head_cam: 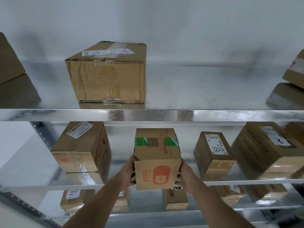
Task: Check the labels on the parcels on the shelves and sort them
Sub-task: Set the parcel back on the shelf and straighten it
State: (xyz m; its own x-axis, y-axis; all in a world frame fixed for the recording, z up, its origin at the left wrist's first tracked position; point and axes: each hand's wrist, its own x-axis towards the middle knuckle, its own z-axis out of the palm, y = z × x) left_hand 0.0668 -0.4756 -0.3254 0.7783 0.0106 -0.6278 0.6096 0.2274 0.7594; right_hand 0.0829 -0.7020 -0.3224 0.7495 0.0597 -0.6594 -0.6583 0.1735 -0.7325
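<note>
Two hands around one green-taped parcel.

— What is seen behind the shelving?
— A plain pale wall, evenly lit.
— And the furniture?
— Galvanised metal shelves, stacked in tiers, are carried on a perforated upright at the left. Soft reflections are shown on the shelf surfaces.

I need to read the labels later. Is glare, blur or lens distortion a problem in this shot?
Head view: glare streaks the top shelf edge; wide-angle bending tilts the edge boxes; the held box is sharp, its QR code visible; the 5288 label reads fine, most smaller print doesn't.
</note>
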